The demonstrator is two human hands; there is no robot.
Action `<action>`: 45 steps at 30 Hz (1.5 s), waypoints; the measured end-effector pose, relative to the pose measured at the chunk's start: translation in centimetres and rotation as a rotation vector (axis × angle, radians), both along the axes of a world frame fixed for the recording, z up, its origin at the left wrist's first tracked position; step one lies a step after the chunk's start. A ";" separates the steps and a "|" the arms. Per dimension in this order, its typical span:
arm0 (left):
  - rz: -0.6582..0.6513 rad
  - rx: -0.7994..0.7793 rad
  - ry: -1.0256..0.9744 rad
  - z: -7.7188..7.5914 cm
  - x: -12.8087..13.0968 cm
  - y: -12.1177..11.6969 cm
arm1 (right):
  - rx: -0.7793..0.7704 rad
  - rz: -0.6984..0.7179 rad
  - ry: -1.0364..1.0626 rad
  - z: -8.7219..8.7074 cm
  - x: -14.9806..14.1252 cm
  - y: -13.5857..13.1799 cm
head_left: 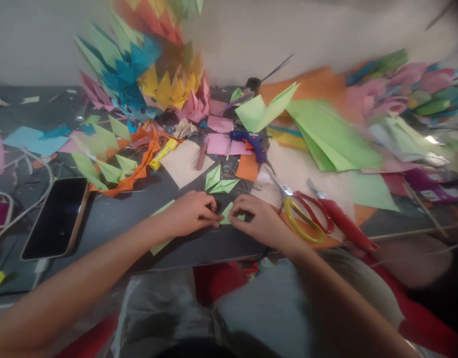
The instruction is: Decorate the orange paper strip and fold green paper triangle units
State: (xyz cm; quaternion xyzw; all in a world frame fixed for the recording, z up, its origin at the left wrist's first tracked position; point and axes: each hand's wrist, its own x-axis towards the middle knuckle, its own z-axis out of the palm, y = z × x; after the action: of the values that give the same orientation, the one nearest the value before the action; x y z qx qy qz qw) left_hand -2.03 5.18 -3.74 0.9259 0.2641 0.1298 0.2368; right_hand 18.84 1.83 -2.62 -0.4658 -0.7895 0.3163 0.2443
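Note:
Between my two hands lies a small piece of light green paper (pixel 227 215) at the table's front edge. My left hand (pixel 194 213) pinches its left side with thumb and fingertips. From the right, my right hand (pixel 255 219) pinches the other side; the fingers partly hide the paper. Just beyond are folded green paper pieces (pixel 222 183) with pointed ends. Another green sheet (pixel 161 243) lies under my left wrist, mostly covered by it.
Scissors (pixel 303 219) with yellow and red handles and a red-handled cutter (pixel 344 226) lie right. A blue glue gun (pixel 251 141) sits behind. Left are a phone (pixel 55 219) and an orange-green paper ring (pixel 117 186). A colourful folded-paper stack (pixel 139 74) stands at the back.

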 end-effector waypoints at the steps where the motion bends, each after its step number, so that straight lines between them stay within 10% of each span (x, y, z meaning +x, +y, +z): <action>1: -0.003 0.003 0.002 0.0 0.0 0.0 | -0.013 -0.011 -0.015 0.1 -0.1 0.0; 20: -0.212 0.239 -0.071 0.7 -0.5 -1.0 | -0.063 -0.055 -0.085 -0.3 -0.7 0.4; 29: -0.104 -0.022 -0.165 0.6 -1.2 -0.3 | 0.011 0.025 -0.021 -0.6 0.0 0.3; 45: -0.292 0.371 -0.040 0.9 -0.9 -1.2 | 0.053 -0.027 -0.001 -1.3 -0.2 0.2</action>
State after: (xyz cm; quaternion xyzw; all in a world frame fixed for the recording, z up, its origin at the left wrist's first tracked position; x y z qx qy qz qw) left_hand -2.92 4.02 -2.81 0.9792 0.0945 0.1588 0.0842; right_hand 18.60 1.98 -3.95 -0.4701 -0.7912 0.2917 0.2605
